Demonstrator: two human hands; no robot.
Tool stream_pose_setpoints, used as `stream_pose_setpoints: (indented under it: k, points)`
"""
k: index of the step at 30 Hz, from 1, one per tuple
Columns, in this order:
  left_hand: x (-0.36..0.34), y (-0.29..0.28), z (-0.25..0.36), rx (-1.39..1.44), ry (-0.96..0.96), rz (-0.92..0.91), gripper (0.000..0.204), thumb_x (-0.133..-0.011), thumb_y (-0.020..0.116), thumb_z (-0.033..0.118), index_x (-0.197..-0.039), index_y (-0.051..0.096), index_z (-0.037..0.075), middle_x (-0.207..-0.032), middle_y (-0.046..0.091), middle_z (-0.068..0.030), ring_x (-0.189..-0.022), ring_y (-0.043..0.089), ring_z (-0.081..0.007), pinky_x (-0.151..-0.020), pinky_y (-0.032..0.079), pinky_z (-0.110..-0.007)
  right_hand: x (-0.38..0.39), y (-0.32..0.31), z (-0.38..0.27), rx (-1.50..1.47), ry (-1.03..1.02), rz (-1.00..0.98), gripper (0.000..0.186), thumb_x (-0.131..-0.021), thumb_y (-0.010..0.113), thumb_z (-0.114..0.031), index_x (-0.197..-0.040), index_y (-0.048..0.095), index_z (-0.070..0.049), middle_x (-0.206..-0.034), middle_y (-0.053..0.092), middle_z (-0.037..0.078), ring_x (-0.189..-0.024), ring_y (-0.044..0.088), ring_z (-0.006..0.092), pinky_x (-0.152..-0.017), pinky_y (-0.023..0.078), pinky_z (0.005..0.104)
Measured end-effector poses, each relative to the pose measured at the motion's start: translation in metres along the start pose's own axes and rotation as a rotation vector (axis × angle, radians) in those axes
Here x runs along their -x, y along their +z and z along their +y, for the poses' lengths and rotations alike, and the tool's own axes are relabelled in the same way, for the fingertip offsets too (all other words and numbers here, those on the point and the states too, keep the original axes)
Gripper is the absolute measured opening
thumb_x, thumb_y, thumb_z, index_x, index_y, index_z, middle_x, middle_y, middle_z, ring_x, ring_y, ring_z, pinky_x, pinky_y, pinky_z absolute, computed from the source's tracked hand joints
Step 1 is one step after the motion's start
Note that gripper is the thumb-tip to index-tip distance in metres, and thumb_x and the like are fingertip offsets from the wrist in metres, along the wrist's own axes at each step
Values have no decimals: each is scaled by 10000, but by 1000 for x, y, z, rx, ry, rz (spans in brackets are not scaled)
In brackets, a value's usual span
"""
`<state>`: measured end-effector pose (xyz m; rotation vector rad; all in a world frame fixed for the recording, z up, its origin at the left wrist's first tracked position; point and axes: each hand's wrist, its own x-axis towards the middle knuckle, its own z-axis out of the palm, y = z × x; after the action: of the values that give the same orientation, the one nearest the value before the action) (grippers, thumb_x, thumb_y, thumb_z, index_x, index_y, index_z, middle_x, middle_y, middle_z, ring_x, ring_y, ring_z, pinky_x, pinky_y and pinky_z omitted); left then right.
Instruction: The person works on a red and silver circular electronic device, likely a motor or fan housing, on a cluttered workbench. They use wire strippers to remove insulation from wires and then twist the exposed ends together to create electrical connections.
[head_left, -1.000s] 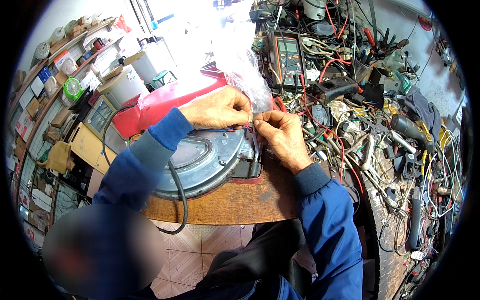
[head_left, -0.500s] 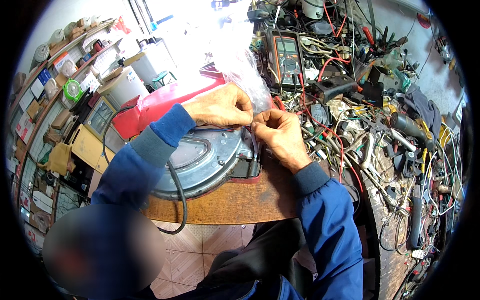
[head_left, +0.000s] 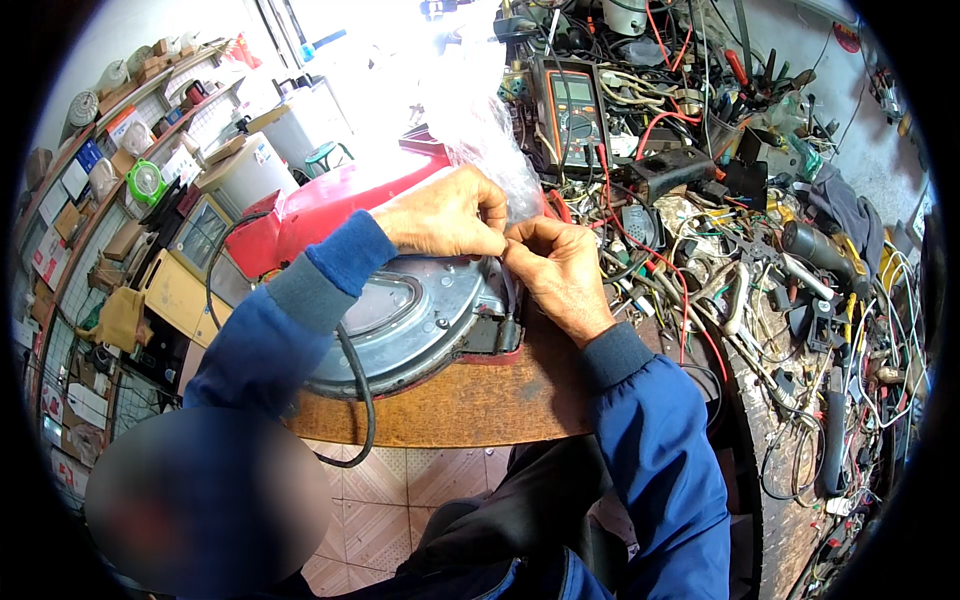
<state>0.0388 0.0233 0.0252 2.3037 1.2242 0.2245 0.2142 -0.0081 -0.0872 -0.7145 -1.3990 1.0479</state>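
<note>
My left hand (head_left: 448,213) and my right hand (head_left: 558,270) meet fingertip to fingertip above the right end of a round grey metal appliance base (head_left: 440,315). Both are closed in a pinch. Whatever lies between the fingertips is too small and too covered to make out. Just below my right fingers, a black cord end (head_left: 510,333) sits in a dark corner recess of the base. A red housing (head_left: 340,205) lies behind the base, past my left wrist. From the base, a thick black cord (head_left: 358,390) hangs over the table's front edge.
The base lies on a wooden tabletop (head_left: 440,415). Clear plastic wrap (head_left: 490,130) stands behind my hands. On the right, a bench is heaped with tangled wires, a multimeter (head_left: 573,110), pliers (head_left: 737,300) and a black box (head_left: 670,175). Shelves with boxes (head_left: 120,240) line the left.
My hands stay together and have shifted only slightly, with the fingertips drawn closer. A blue wire that showed beneath my left hand is now hidden.
</note>
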Motion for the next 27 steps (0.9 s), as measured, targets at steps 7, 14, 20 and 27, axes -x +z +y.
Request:
stream_pose_setpoints:
  k: [7, 14, 20, 27]
  points:
    - [4, 0, -10, 217, 17, 36, 25, -805, 695, 37, -815, 691, 14, -731, 664, -15, -697, 614, -74, -633, 483, -256, 0, 0, 2, -118, 51, -40, 75, -878, 676, -26, -843, 718, 24, -732, 667, -16, -670, 566, 37, -596, 459, 235]
    - [18, -12, -5, 295, 30, 83, 254, -883, 669, 28, -1131, 689, -20, -859, 690, -50, -744, 681, -121, -655, 543, -240, -1, -3, 4, -149, 64, -59, 72, -887, 668, -14, -854, 725, 15, -735, 672, -9, -653, 576, 48, -588, 465, 238]
    - [23, -2, 9, -289, 325, 148, 274, -859, 739, 61, -1113, 715, -39, -918, 725, -127, -764, 722, -184, -690, 589, -311, -2, -4, 2, -230, 109, -66, 82, -893, 665, -13, -876, 733, 29, -750, 694, 17, -648, 590, 63, -581, 475, 247]
    - [19, 0, 11, -368, 280, 117, 187, -825, 707, 51, -990, 759, -20, -868, 734, -213, -797, 736, -340, -742, 579, -406, -2, -4, 2, -230, 134, -58, 105, -896, 666, -25, -916, 740, 47, -758, 702, 33, -644, 600, 71, -578, 479, 248]
